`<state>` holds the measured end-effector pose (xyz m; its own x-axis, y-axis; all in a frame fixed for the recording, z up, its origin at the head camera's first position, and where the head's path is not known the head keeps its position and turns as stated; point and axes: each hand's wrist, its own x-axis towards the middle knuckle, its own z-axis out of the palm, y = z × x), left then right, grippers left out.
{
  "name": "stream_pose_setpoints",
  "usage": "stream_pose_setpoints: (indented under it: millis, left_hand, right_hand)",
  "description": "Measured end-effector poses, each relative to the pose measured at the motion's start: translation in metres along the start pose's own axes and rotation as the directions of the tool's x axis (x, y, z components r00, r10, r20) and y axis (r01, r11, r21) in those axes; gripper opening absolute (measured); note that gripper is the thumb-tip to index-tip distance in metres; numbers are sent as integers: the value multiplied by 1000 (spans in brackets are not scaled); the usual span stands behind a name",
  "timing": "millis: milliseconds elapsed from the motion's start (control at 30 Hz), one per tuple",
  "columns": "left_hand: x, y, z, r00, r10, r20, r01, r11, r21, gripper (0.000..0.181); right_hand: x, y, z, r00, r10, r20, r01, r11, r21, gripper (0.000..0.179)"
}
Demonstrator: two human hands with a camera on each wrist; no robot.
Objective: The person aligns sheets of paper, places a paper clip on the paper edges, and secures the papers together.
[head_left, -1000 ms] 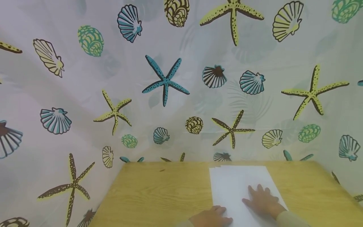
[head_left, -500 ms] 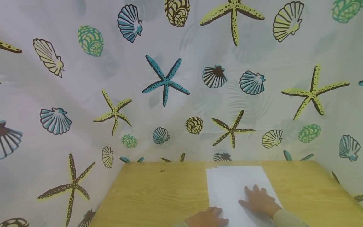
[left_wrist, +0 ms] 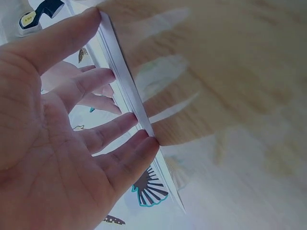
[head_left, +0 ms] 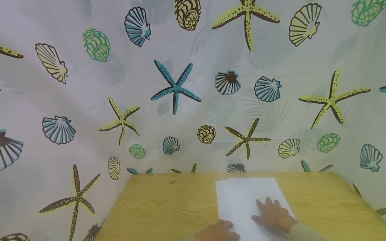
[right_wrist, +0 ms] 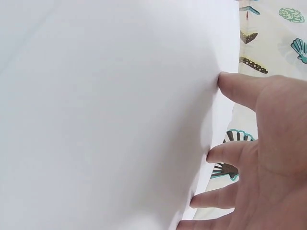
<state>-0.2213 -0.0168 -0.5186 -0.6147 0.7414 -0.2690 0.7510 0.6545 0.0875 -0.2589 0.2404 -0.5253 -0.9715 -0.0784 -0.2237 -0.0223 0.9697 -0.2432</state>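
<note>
Left grip (head_left: 216, 231) spread wide at the edge of a white paper stack (head_left: 236, 201), right grip (head_left: 272, 214) splayed wide on top, wooden worktop (head_left: 169, 204) beneath

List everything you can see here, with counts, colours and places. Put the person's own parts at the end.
paper sheets: several, exact count unclear; white; overlapping on the table between the hands
table: one; yellowish-brown wood grain; under the sheets
small clip-like item: one; brownish; table's far left part, too small to identify surely
curtain: count unclear; pale with blue, yellow, green and brown shells and starfish; around the table
device: one; black, yellow label; left wrist view, top left
sleeves: two; pale beige; at the wrists
left hand: one; at the sheets' left edge
right hand: one; at their right side, fingers spread
</note>
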Motion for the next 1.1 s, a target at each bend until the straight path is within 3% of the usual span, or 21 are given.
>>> stream_pose_setpoints:
  millis: [267, 433, 633, 1100]
  left_hand:
    - [-3, -7, -2, 999, 37, -7, -37, 998, -45, 41]
    - [-7, -11, -5, 1000, 24, -9, -25, 997, -78, 38]
    - [-13, -10, -6, 1000, -8, -1, 8, 999, -53, 37]
    - [-24, -16, -5, 999, -34, -38, 32, 997, -65, 37]
  right_hand:
    - [-3, -7, -1, 1000, -7, 26, 6, 1000, 25, 88]
    - [-4, -14, 0, 1000, -1, 31, -1, 998, 61, 88]
    - [-5, -19, 2, 1000, 1, 28, -3, 998, 70, 86]
    - [-4, -29, 6, 999, -29, -46, 29, 1000, -3, 85]
